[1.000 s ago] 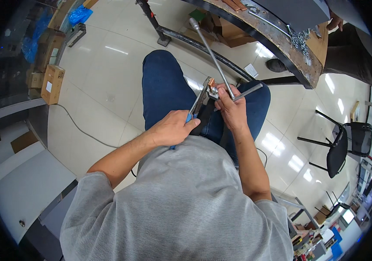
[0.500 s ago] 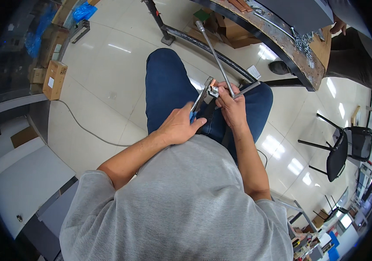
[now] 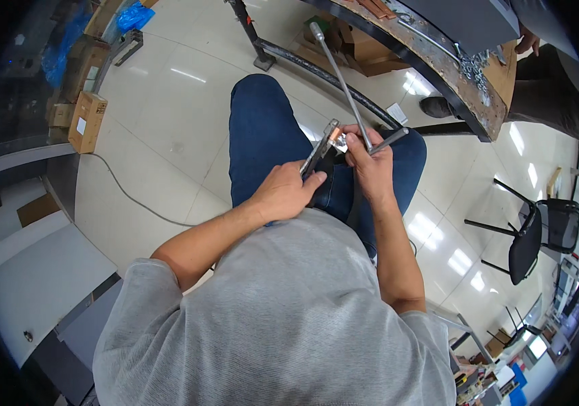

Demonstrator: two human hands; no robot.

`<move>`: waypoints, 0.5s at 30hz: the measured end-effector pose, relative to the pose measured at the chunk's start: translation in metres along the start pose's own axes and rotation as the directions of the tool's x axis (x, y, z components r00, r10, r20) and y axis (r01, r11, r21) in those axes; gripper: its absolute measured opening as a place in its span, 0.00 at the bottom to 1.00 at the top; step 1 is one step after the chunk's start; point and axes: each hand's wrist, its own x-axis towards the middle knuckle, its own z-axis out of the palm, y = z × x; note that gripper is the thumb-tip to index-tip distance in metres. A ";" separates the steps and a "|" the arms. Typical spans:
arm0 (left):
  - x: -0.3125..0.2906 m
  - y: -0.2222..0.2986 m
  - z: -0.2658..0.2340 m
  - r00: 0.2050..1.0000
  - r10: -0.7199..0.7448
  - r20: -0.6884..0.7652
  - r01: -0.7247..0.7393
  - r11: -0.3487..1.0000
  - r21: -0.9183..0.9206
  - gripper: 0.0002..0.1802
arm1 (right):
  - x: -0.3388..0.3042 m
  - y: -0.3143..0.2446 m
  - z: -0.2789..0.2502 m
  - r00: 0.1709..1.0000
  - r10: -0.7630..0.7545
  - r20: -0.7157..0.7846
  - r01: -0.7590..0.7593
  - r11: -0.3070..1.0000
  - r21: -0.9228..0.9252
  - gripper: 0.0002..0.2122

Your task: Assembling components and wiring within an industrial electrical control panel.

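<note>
Shifted slightly up-frame since earlier: left hand (image 3: 282,196) gripping flat metal tool (image 3: 319,154), right hand (image 3: 369,162) closed round long metal rod (image 3: 343,86), over lap, nr worktop (image 3: 438,68).

Both hands (image 3: 330,179) grip tools — over lap.

Head camera looks steeply down, close over the lap.

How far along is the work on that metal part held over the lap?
Done: both hands already have their pieces. In hand: the left hand holds a slim tool against a small metal part, which the right hand grips along with a long rod angled toward the workbench. Left: the pictures don't show whether anything is joined or finished yet.
</note>
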 end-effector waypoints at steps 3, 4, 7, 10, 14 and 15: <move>0.008 -0.008 -0.005 0.999 0.053 0.011 -0.053 0.999 -0.001 0.22 | 0.005 -0.003 0.000 0.997 -0.071 0.025 0.073 0.992 -0.102 0.10; 0.010 -0.009 -0.008 0.998 0.059 0.016 -0.059 0.998 0.003 0.22 | 0.004 -0.003 0.000 0.997 -0.075 0.018 0.077 0.992 -0.101 0.10; 0.012 -0.006 -0.022 0.989 -0.002 0.146 0.019 0.993 -0.114 0.22 | 0.002 -0.005 0.003 0.998 -0.054 -0.021 0.049 0.980 -0.191 0.10; 0.016 -0.020 -0.033 0.989 0.092 0.114 -0.051 0.945 -0.324 0.22 | -0.004 -0.015 0.005 0.916 -0.390 -0.091 0.309 0.833 -0.460 0.10; 0.023 -0.047 -0.065 1.000 0.006 0.003 -0.004 0.835 -0.550 0.18 | -0.036 -0.054 -0.020 0.955 -0.293 -0.041 0.201 0.745 -0.636 0.09; 0.024 -0.049 -0.073 1.000 0.002 -0.029 -0.018 0.834 -0.552 0.17 | -0.040 -0.060 -0.027 0.912 -0.409 0.037 0.321 0.654 -0.685 0.09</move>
